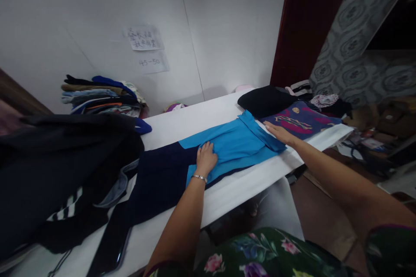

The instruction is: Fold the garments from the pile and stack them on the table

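Note:
A garment in bright blue and dark navy (234,140) lies stretched along the white table, its navy part to the left and a folded-over blue edge at the right. My left hand (206,158) rests on it near where the two colours meet, with its fingers spread on rumpled cloth. At the garment's right end, my right hand (277,131) is held out with straight fingers beside the folded edge. I cannot tell whether the right fingertips touch the cloth. Neither hand grips anything that I can see.
On the left is a heap of dark clothes (65,160), with a black phone (112,242) near it. Behind stands a stack of folded clothes (100,97). A black garment (268,100) and a purple patterned cloth (302,117) lie at the right. Paper notes (146,38) hang on the wall.

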Motion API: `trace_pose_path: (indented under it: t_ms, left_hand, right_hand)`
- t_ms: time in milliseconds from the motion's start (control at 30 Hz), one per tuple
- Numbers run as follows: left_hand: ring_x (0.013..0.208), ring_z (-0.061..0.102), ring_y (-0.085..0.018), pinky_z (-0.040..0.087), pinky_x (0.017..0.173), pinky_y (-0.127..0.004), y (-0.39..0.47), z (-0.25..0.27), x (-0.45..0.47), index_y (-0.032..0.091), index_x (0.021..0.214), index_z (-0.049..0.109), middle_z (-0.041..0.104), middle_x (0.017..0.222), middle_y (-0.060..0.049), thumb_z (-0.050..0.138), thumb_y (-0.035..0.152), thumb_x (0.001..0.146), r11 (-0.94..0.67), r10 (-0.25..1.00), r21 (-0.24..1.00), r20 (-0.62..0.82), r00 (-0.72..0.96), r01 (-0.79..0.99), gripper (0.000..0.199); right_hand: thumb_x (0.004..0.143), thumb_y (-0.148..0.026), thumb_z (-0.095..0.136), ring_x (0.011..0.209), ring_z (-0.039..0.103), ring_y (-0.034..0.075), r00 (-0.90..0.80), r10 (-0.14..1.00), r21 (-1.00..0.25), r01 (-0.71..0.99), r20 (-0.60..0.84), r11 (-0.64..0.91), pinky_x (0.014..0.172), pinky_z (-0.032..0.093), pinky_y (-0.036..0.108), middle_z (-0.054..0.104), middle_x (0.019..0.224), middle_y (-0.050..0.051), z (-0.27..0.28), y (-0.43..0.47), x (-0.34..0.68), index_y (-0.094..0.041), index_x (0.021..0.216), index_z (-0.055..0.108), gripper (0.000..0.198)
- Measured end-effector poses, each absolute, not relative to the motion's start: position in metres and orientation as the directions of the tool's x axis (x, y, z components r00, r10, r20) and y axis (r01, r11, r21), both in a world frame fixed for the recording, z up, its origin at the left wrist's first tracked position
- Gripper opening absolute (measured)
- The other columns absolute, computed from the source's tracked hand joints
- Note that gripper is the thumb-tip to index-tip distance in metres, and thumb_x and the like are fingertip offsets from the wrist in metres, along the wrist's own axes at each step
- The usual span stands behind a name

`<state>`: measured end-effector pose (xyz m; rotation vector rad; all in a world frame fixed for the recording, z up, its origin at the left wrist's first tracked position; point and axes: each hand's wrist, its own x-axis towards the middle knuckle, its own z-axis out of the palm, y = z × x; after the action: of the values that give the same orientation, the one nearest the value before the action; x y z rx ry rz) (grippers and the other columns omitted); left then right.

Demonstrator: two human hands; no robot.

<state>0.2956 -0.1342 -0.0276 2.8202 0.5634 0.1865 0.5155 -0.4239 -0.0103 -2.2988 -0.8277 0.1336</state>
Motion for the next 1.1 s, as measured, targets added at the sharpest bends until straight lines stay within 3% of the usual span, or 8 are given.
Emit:
trace_pose_path:
  t_ms: [167,267,467,633,800,967,1033,1100]
  left_hand:
    - [0.142,0.031,-0.023,0.018,0.118,-0.042,-0.134,-0.027,0.295,0.013,0.139,0.047,0.039,0.152,-0.012,0.041,0.019,0.085,-0.909,0.376,0.235,0.109,0.92,0.344,0.055]
    - [0.141,0.032,-0.023,0.018,0.118,-0.043,-0.133,-0.028,0.295,0.014,0.138,0.048,0.04,0.151,-0.012,0.041,0.02,0.084,-0.909,0.383,0.23,0.124,0.916,0.349,0.055]
    - [0.141,0.031,-0.022,0.018,0.118,-0.043,-0.135,-0.032,0.294,0.015,0.14,0.046,0.039,0.152,-0.011,0.039,0.02,0.084,-0.889,0.407,0.272,0.094,0.909,0.369,0.056]
    - [0.142,0.03,-0.019,0.018,0.119,-0.04,-0.14,-0.034,0.291,0.018,0.14,0.045,0.038,0.153,-0.008,0.041,0.022,0.085,-0.877,0.414,0.309,0.094,0.905,0.369,0.056]
    - [0.144,0.025,-0.018,0.015,0.12,-0.041,-0.136,-0.034,0.288,0.02,0.143,0.041,0.034,0.155,-0.005,0.041,0.027,0.088,-0.871,0.372,0.366,0.053,0.927,0.329,0.056]
    - [0.136,0.04,-0.018,0.03,0.114,-0.03,-0.107,-0.023,0.27,0.017,0.137,0.05,0.046,0.148,-0.007,0.047,0.037,0.091,-0.854,0.28,0.465,0.029,0.96,0.235,0.05]
    - [0.128,0.049,-0.018,0.036,0.109,-0.027,-0.088,-0.014,0.254,0.019,0.129,0.058,0.056,0.138,-0.005,0.05,0.038,0.09,-0.829,0.361,0.479,0.062,0.931,0.289,0.043]
    - [0.124,0.052,-0.019,0.037,0.108,-0.028,-0.066,-0.004,0.234,0.023,0.122,0.063,0.061,0.133,-0.003,0.051,0.036,0.09,-0.768,0.544,0.451,0.088,0.834,0.454,0.037]
  right_hand:
    - [0.089,-0.067,0.032,0.145,0.018,0.03,0.707,0.687,-0.383,0.689,0.168,-0.616,0.117,0.021,0.053,0.028,0.156,0.008,-0.042,-0.44,0.492,-0.022,0.148,0.039,0.074]
    - [0.089,-0.064,0.036,0.145,0.021,0.029,0.651,0.744,-0.273,0.751,0.151,-0.601,0.116,0.024,0.05,0.025,0.157,0.011,-0.056,-0.44,0.481,-0.019,0.15,0.033,0.076]
    - [0.088,-0.067,0.037,0.144,0.022,0.031,0.68,0.732,-0.215,0.722,0.047,-0.657,0.115,0.02,0.056,0.029,0.156,0.01,-0.029,-0.427,0.478,-0.023,0.148,0.039,0.074]
    - [0.092,-0.063,0.029,0.146,0.018,0.029,0.484,0.854,-0.201,0.871,0.19,-0.448,0.115,0.018,0.056,0.025,0.158,0.004,-0.015,-0.358,0.458,-0.03,0.147,0.039,0.064]
    - [0.091,-0.065,0.028,0.145,0.021,0.031,0.438,0.892,-0.157,0.894,0.11,-0.42,0.113,0.019,0.06,0.03,0.157,0.006,-0.033,-0.28,0.432,-0.03,0.144,0.044,0.066]
    - [0.089,-0.066,0.026,0.143,0.026,0.033,0.442,0.889,-0.064,0.897,0.121,-0.438,0.111,0.02,0.064,0.035,0.154,0.008,-0.067,-0.259,0.426,-0.028,0.145,0.042,0.07]
    - [0.09,-0.066,0.025,0.143,0.026,0.033,0.432,0.89,-0.054,0.902,0.148,-0.429,0.111,0.021,0.063,0.034,0.155,0.008,-0.074,-0.261,0.428,-0.028,0.145,0.042,0.069]
    - [0.09,-0.065,0.024,0.142,0.026,0.033,0.424,0.893,-0.057,0.906,0.151,-0.42,0.111,0.021,0.063,0.033,0.155,0.008,-0.077,-0.264,0.43,-0.027,0.145,0.042,0.07]
